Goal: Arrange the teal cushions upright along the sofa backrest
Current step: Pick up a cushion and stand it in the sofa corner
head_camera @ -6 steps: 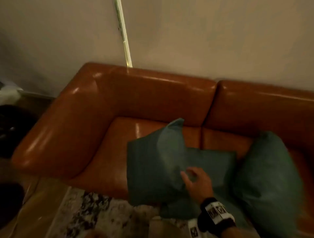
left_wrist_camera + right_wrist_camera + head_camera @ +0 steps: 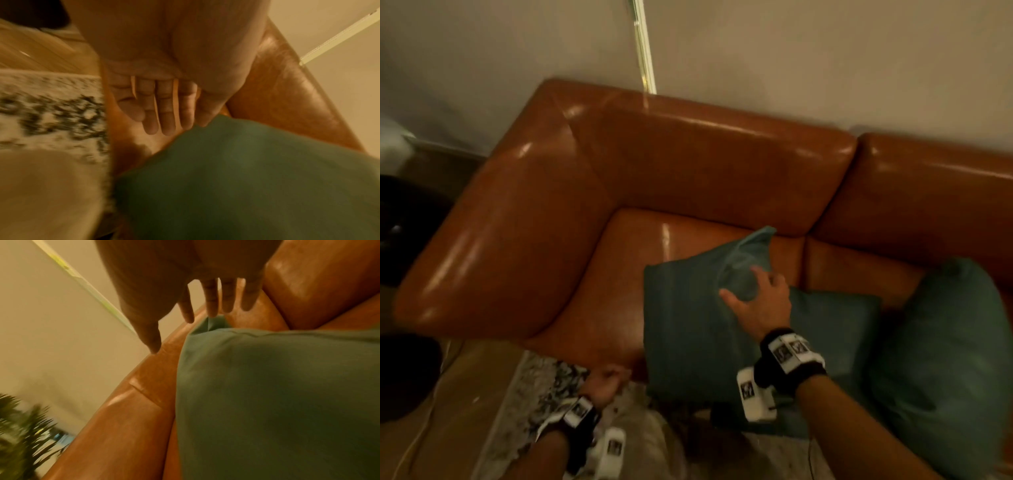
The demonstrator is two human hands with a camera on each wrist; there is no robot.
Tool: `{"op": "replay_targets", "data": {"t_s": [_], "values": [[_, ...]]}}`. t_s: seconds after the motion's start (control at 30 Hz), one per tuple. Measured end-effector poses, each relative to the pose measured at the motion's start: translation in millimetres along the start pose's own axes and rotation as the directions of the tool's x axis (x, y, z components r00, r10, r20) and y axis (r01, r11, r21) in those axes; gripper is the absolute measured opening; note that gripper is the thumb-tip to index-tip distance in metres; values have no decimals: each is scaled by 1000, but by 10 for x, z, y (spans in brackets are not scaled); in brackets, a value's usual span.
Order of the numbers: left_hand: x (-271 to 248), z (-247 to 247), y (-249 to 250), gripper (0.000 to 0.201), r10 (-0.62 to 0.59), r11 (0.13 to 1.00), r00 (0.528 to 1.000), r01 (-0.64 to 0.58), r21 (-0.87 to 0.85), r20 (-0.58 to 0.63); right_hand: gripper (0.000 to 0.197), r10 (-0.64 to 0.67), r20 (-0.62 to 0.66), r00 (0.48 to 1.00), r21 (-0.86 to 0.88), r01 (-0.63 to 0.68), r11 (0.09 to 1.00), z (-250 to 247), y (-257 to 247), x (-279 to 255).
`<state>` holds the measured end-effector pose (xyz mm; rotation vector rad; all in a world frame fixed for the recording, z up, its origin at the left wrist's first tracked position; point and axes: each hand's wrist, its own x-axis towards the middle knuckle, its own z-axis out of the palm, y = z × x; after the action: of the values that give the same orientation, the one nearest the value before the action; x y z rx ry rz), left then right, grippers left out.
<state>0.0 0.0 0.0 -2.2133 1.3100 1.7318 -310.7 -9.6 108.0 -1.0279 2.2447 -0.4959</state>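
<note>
Right hand (image 2: 760, 301) reaches forward, fingers (image 2: 211, 301) straight and spread; left hand (image 2: 604, 380) hangs low (fingers straight, together).

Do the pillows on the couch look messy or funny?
Yes. The left teal cushion lies flat on the seat, hanging over its front edge, one corner sticking up. Another lies partly under it. None stands against the backrest. The right hand reaches over them.

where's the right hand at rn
In the head view the right hand is right of centre, reaching with open fingers over the upper corner of the nearest teal cushion on the sofa seat.
</note>
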Motion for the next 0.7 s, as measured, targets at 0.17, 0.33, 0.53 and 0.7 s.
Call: {"op": "replay_targets", "data": {"t_s": [0.17, 0.33, 0.53, 0.7], "values": [[697, 68, 830, 27, -60, 964, 987, 97, -248, 151, 129, 368, 94, 925, 58, -374, 926, 242, -212, 616], [1500, 174, 889, 76, -80, 895, 960, 187, -406, 267, 110, 455, 104, 884, 132, -466, 875, 363, -188, 819], [1832, 35, 1125, 93, -134, 845, 895, 327, -423, 426, 62, 448, -3, 894, 200, -439, 876, 422, -469, 738], [1596, -401, 1732, 73, -81, 813, 896, 313, -491, 437, 48, 343, -61, 937, 345, -303, 888, 413, -862, 830]]}}
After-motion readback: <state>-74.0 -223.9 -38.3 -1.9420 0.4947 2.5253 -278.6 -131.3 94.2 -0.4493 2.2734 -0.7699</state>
